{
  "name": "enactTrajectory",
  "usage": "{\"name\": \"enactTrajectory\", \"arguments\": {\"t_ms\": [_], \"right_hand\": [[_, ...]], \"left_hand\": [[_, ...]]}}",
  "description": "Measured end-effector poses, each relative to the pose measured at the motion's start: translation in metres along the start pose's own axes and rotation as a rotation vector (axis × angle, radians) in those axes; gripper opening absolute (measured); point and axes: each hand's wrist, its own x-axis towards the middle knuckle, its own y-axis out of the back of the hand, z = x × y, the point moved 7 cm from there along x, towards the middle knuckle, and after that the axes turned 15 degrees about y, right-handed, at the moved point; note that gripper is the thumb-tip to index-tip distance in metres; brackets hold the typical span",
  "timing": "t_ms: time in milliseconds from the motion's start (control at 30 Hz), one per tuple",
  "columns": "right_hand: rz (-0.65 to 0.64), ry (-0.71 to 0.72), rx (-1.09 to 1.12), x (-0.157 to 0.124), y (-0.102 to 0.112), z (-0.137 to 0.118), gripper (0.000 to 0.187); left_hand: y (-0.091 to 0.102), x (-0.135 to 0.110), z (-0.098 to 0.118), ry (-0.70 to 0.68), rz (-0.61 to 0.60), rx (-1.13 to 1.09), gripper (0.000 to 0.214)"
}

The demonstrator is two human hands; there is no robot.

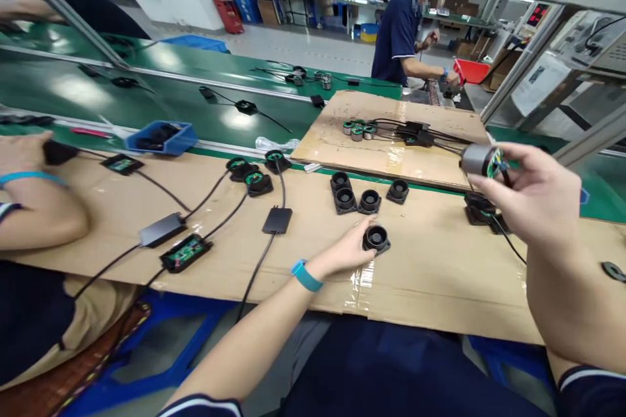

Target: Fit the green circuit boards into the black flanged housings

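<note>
My left hand (349, 249) grips the near side of a black round housing with a square base (376, 238), which rests on the cardboard-covered bench (430, 267). Several similar black housings (345, 199) stand just beyond it. At the right, my right hand (542, 192) is raised above the bench. Its thumb and fingers pinch a silver cylindrical motor (478, 160), tilted sideways, with a green board and small wires at the end facing the palm. Below that hand lie black housings with a cable (479, 210), partly covered by it.
Cabled housings (255, 182) and black boxes with circuit boards (186, 253) lie to the left, near a co-worker's arm (44, 208). Beyond stand a blue bin (161, 137) and a cardboard sheet (337, 114) bearing motors and cables. Another person (396, 32) works behind the metal frame.
</note>
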Motion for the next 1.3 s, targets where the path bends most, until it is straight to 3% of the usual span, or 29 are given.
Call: {"name": "enactTrajectory", "arguments": {"t_ms": [100, 167, 233, 333, 400, 467, 533, 633, 867, 1167, 1300], "right_hand": [[-0.185, -0.146, 0.163, -0.059, 0.0, -0.01, 0.054], [-0.314, -0.229, 0.298, -0.094, -0.019, -0.012, 0.049], [-0.384, -0.301, 0.369, -0.122, -0.041, -0.009, 0.043], [-0.403, -0.367, 0.417, -0.145, -0.072, -0.001, 0.038], [-0.399, -0.392, 0.423, -0.15, -0.089, 0.003, 0.041], [-0.377, -0.397, 0.4, -0.149, -0.1, 0.004, 0.046], [-0.338, -0.38, 0.37, -0.143, -0.107, 0.003, 0.046], [-0.3, -0.319, 0.337, -0.132, -0.118, -0.006, 0.041], [-0.501, -0.127, 0.287, -0.127, -0.15, -0.033, 0.048], [-0.665, -0.161, 0.197, -0.135, -0.165, -0.035, 0.053], [-0.631, -0.191, 0.145, -0.137, -0.164, -0.035, 0.05]], "left_hand": [[-0.013, 0.002, 0.003, 0.135, 0.159, 0.024, 0.101], [-0.019, 0.003, 0.003, 0.204, 0.27, 0.036, 0.083], [-0.027, 0.008, 0.005, 0.183, 0.253, 0.011, 0.062], [-0.036, 0.013, 0.013, -0.011, 0.125, -0.038, 0.052], [-0.036, 0.013, 0.012, -0.067, 0.118, -0.075, 0.065], [-0.035, 0.012, 0.005, -0.02, 0.176, -0.103, 0.076], [-0.035, 0.01, 0.001, -0.002, 0.222, -0.111, 0.068], [-0.036, 0.004, 0.007, -0.112, 0.238, -0.104, 0.046], [-0.038, -0.005, 0.009, -0.24, 0.223, -0.036, 0.054], [-0.038, -0.002, 0.01, -0.223, 0.126, -0.131, 0.059], [-0.04, -0.002, 0.009, -0.233, 0.136, -0.126, 0.058]]}}
